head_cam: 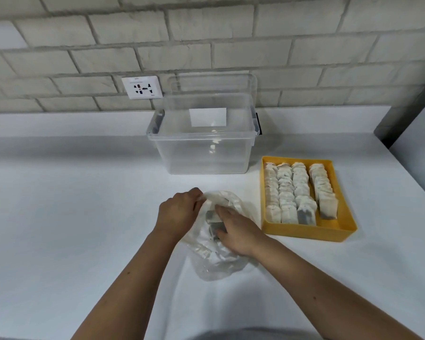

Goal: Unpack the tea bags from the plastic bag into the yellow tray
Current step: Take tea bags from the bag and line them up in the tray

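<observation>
A clear plastic bag (214, 263) lies crumpled on the white counter in front of me. My left hand (177, 212) pinches the bag's upper rim and holds its mouth up. My right hand (238, 229) reaches into the mouth, its fingers curled over a few tea bags (211, 218) inside. The yellow tray (329, 233) stands to the right of the bag. Several rows of pale tea bags (295, 190) stand packed in it, with a bare strip along its right side.
A clear plastic storage box (201, 153) stands open behind the bag, its lid (211, 82) leaning on the brick wall. A white wall socket (142, 87) is to the left of it. The counter's right edge (402, 173) runs close past the tray.
</observation>
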The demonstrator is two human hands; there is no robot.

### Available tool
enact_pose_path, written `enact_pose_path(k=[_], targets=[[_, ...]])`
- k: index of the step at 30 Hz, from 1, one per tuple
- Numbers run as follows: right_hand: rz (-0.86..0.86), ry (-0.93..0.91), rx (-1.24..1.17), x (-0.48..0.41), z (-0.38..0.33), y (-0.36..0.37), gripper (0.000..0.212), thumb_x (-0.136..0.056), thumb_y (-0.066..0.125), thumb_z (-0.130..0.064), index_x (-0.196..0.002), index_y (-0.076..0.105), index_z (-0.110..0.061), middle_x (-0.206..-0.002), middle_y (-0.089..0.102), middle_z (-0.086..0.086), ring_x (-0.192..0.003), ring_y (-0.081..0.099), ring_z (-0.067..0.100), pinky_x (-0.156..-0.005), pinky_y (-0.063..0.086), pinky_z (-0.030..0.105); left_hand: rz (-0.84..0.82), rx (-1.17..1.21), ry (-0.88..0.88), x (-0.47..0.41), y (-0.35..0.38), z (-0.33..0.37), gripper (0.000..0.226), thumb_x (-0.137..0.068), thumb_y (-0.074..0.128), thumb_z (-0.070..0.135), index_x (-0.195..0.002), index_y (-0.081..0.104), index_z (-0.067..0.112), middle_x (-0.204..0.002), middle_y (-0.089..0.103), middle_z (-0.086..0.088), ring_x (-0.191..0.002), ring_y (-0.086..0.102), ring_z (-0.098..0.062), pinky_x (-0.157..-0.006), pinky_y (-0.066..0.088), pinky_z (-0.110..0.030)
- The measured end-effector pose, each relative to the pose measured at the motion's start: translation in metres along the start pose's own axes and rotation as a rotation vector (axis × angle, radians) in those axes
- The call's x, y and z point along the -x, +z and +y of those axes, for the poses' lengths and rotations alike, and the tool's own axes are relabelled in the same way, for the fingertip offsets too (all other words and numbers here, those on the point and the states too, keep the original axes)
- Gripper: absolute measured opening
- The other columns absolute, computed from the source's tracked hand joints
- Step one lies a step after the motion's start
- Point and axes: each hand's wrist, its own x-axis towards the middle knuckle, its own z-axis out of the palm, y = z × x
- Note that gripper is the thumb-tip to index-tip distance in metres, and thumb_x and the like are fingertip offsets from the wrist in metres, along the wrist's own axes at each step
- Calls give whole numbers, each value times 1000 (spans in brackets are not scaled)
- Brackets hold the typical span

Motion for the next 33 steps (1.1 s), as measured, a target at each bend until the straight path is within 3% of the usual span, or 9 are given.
enact_pose_path(k=[6, 11, 14, 17, 20, 24, 27, 29, 33], targets=[[127, -20, -69, 5, 8, 4, 46, -90, 61, -19, -135, 52, -13, -139, 50, 4, -121, 51, 22, -96, 36, 23, -24, -43, 1, 8, 5, -2, 29, -105, 36, 40, -115, 56, 21, -94, 71, -3, -87, 65, -29, -64, 42, -31], [261, 30, -82, 3, 10, 12, 30, -86, 67, -22, -116, 68, -15, -117, 61, 0, -99, 61, 20, -86, 42, 22, -6, 30, 18, 11, 12, -5, 28, -105, 39, 40, -116, 57, 22, -104, 70, 2, -93, 65, -24, -70, 49, -34], [325, 12, -16, 5, 7, 12, 23, -91, 60, -25, -109, 71, -18, -111, 64, 0, -98, 62, 20, -82, 49, 30, 63, 161, 75, 14, 13, -8, 30, -101, 52, 37, -130, 54, 29, -125, 62, 9, -108, 62, -15, -77, 51, -31], [393, -32, 62, 8, 3, -4, 21, -93, 55, -24, -106, 69, -18, -107, 64, -1, -92, 64, 22, -72, 50, 31, 156, 240, 256, 19, 8, -10, 47, -92, 68, 28, -136, 52, 31, -134, 54, 13, -117, 54, -10, -83, 51, -28], [425, -91, 46, 9, -1, -31, 17, -88, 60, -17, -104, 67, -18, -101, 63, -2, -83, 63, 19, -71, 52, 34, 182, 247, 384, 21, 2, -10, 46, -85, 75, 21, -128, 62, 28, -131, 58, 9, -118, 54, -13, -90, 47, -26], [364, -65, -172, 13, -6, -62, 24, -83, 72, -12, -104, 64, -22, -83, 64, -10, -70, 60, 8, -72, 52, 27, 194, 217, 383, 22, 2, -6, 38, -82, 79, 29, -118, 70, 27, -120, 65, 6, -113, 56, -17, -92, 46, -28], [317, -49, -354, 18, -12, -71, 31, -79, 77, -11, -104, 61, -22, -81, 68, -7, -68, 60, 4, -67, 49, 16, 250, 233, 345, 23, 2, 1, 34, -80, 77, 39, -112, 72, 27, -107, 66, 8, -102, 56, -16, -85, 43, -27], [314, -47, -478, 20, -14, -70, 34, -76, 80, -11, -102, 61, -22, -80, 70, -4, -67, 63, 7, -67, 52, 18, 311, 221, 349, 25, 1, 7, 29, -80, 69, 46, -99, 76, 25, -96, 68, 8, -92, 58, -17, -80, 42, -29], [359, 46, -535, 24, -10, -49, 25, -76, 79, -13, -92, 62, -21, -76, 70, -2, -62, 63, 9, -64, 52, 21, 362, 211, 296, 29, -2, 8, 17, -80, 69, 37, -86, 77, 22, -77, 71, 12, -71, 63, -16, -71, 49, -36]])
